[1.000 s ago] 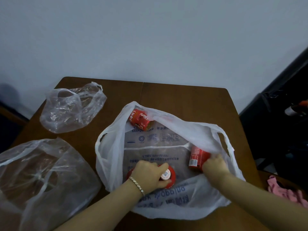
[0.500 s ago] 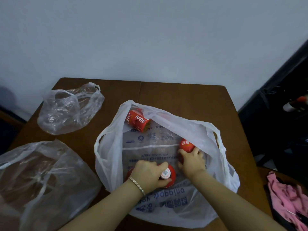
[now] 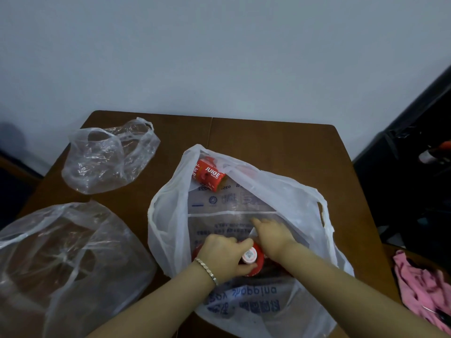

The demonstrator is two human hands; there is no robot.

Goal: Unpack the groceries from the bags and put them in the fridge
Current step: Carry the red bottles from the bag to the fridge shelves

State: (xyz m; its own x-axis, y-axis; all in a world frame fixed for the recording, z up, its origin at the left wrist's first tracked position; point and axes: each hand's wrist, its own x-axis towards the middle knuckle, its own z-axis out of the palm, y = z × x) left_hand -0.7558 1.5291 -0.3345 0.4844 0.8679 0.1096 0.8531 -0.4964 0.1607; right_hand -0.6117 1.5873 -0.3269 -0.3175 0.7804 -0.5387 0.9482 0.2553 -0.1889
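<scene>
A white shopping bag lies open on the brown table. My left hand is shut on a red juice bottle with a white cap inside the bag, near its front. My right hand lies palm down right beside that bottle, index finger stretched forward. What is under it is hidden. A second red bottle marked JUICE lies on its side at the far end of the bag, apart from both hands.
Two clear plastic bags lie on the table's left side: a small crumpled bag at the back and a large bag at the front. A pink cloth lies at the right. Dark furniture stands beyond the table's right edge.
My right hand has moved left from the bag's right side, carrying a red bottle, until it sits beside my left hand. That bottle is now out of sight. My left hand kept its grip.
</scene>
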